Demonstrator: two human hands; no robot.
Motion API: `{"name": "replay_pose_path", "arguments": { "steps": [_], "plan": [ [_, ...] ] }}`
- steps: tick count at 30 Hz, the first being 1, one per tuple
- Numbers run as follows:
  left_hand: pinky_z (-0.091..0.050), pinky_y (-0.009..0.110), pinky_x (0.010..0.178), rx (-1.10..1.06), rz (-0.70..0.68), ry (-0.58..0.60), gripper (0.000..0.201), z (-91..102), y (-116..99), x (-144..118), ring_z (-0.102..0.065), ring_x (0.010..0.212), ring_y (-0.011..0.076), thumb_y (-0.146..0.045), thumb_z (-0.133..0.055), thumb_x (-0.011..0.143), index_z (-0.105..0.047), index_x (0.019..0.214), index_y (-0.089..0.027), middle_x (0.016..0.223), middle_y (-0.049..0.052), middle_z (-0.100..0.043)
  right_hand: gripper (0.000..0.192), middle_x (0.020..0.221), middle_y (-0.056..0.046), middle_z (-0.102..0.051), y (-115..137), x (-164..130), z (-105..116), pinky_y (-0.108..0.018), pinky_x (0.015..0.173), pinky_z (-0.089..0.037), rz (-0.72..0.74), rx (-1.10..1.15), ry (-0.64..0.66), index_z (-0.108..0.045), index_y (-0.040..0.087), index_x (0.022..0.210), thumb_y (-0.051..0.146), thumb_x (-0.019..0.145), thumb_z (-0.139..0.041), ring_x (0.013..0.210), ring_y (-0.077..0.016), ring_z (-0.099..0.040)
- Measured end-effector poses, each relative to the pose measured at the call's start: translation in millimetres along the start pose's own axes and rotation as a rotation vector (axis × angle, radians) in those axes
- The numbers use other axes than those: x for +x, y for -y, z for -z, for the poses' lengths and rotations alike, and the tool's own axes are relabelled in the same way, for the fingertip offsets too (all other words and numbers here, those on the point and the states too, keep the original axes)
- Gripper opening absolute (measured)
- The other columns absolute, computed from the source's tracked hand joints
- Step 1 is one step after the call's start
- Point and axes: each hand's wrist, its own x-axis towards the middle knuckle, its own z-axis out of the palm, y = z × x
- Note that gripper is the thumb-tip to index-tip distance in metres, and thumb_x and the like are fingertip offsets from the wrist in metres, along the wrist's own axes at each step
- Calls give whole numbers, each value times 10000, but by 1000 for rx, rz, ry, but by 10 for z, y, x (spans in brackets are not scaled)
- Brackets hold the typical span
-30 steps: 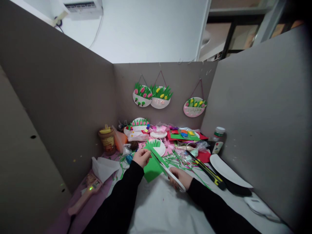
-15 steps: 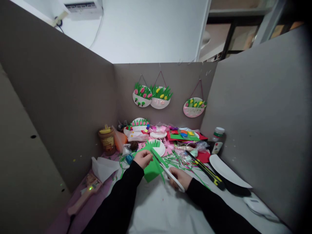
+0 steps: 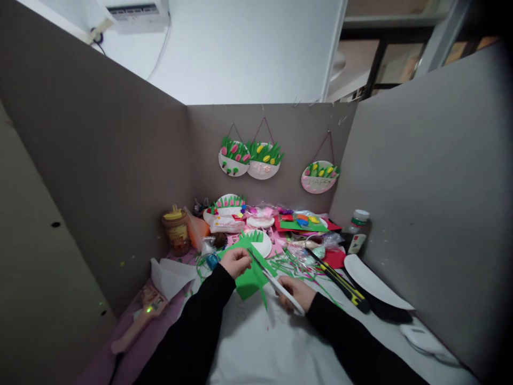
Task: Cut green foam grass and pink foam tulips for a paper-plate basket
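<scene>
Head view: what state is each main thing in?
Scissors: gripped in right hand, blade opening unclear
Green paper: in left hand, narrow point hanging down
Bottle: standing, capped
Cup: standing, yellow lid on
Glue gun: lying, light lit
Three decorated plates: hung on back panel

Left hand: the curled fingers hide whatever is pinched between them and cover part of the green paper sheet; contact with the scissors' tips cannot be determined. Right hand: its grip conceals part of the handle of the scissors. The left sleeve and right sleeve are cut off by the lower edge, as is the cord of the pink glue gun. The air conditioner is truncated above. Print on the white-capped bottle is too small to read.
</scene>
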Motion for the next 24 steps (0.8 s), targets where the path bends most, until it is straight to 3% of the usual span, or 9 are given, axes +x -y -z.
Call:
{"name": "replay_pose_path", "arguments": {
  "steps": [11,13,16,19,22,24],
  "plan": [
    [-221,175,324,6,26,20,147,-16,-28,-15,-341,299,36,-280,-549,603,-469,564,-164,424,-51,-515,188,443,73,-509,-15,30,67,-200,373,-332,21,-77,-153,-416,191,613,179,479,-547,365,-83,-432],
    [-212,175,319,2,23,17,163,-28,-32,-18,-327,292,32,-298,-550,604,-463,569,-165,425,-53,-512,175,499,49,-535,13,30,171,-223,431,-370,78,-196,-285,-443,189,625,228,508,-568,434,-103,-469],
    [-199,173,314,9,26,18,194,-46,-51,-21,-316,285,30,-332,-543,621,-452,574,-168,396,-70,-466,198,671,-21,-594,66,-5,407,-269,584,-417,115,-540,-599,-542,171,711,322,586,-568,628,-161,-542],
    [-184,169,308,4,42,13,223,-73,-68,-23,-296,277,31,-366,-532,639,-416,590,-181,364,-97,-399,315,855,-102,-609,81,-58,642,-300,683,-407,-82,-886,-790,-605,148,873,373,671,-518,785,-215,-561],
    [-173,166,313,-24,39,3,257,-114,-66,-27,-274,278,27,-395,-527,649,-372,612,-193,376,-108,-385,346,905,-161,-607,76,-102,772,-320,702,-394,-310,-1076,-766,-627,127,893,389,723,-477,843,-251,-564],
    [-179,167,325,-19,26,10,268,-146,-54,-31,-272,285,26,-404,-521,662,-360,620,-194,386,-112,-374,353,880,-180,-614,99,-129,786,-338,687,-390,-381,-1118,-748,-636,121,864,397,748,-449,839,-271,-569]
  ]
}}
